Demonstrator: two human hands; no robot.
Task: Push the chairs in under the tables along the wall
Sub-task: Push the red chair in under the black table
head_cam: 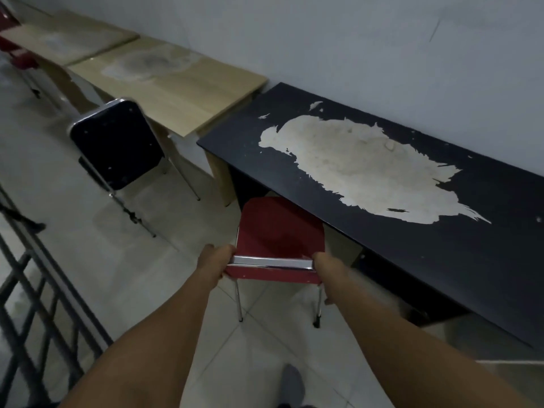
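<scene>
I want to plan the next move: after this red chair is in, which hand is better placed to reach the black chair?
Left, probably. The black padded chair stands left of the red chair, nearer the left hand than the right hand.

head-worn view, looking down, near hands (216, 262)

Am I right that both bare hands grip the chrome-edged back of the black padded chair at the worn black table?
Not quite. In the head view the left hand and right hand grip the back of the red padded chair at the worn black table; the black padded chair stands untouched.
</scene>
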